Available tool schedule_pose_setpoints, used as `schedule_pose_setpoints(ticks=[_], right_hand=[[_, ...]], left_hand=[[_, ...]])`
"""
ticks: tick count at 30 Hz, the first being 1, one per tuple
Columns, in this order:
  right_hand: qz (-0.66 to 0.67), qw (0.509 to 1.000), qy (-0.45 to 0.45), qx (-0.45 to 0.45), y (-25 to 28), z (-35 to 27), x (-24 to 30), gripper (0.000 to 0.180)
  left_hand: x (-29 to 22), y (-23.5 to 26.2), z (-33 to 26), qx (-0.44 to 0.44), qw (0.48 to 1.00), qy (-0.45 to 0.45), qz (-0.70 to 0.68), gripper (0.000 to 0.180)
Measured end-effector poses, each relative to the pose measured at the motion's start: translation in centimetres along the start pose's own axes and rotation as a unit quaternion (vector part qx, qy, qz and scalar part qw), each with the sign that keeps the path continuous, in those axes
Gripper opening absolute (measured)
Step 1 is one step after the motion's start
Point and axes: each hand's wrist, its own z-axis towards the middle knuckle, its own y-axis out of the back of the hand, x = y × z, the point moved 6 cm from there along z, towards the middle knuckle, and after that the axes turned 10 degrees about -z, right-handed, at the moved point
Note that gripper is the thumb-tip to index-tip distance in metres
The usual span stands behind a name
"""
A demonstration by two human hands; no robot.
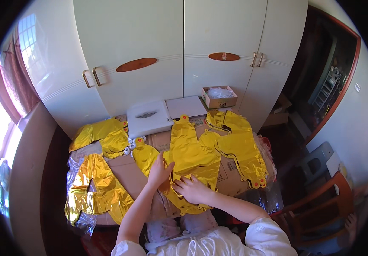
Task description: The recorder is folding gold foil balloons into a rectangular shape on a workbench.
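Observation:
Flat gold foil balloons lie stacked on a cardboard-covered table in front of me. The middle stack (192, 149) is under my hands. At its left edge is my left hand (160, 171), its thumb apart from the raised fingers. My right hand (191, 189) rests on the stack's lower part with the fingers spread over the foil. Another gold balloon stack (243, 145), curved in outline, lies to the right. Shinier gold foil (96, 183), shaped like an A, spreads at the left front. Behind it lies more folded gold foil (103, 132).
A white flat box (149, 121) and a small carton of clear plastic pieces (219, 97) stand at the back, against a white wardrobe (128, 38). A wooden chair (324, 209) is at the right front, with a grey stool (315, 160) behind it. Another person's hand (351, 222) shows at the far right.

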Motion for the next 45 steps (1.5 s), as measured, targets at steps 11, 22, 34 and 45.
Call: schedule_pose_setpoints(ticks=[11, 22, 34, 45], right_hand=[[0.007, 1.0, 0.0, -0.005, -0.4, -1.3, 1.7, 0.053], [0.012, 0.999, 0.046, 0.023, -0.8, -1.8, 2.0, 0.053], [-0.102, 0.988, -0.022, -0.114, 2.0, -10.4, 2.9, 0.042], [0.05, 0.998, -0.014, -0.028, 1.4, -9.1, 2.8, 0.019]], left_hand=[[1.5, -3.9, 6.5, 0.092, 0.984, 0.096, -0.121, 0.043], [0.5, -2.5, 5.4, -0.02, 0.998, -0.06, 0.001, 0.051], [-6.8, 2.6, -15.3, 0.059, 0.959, -0.241, 0.138, 0.04], [-7.0, 1.9, -19.3, 0.049, 0.955, -0.248, 0.156, 0.061]])
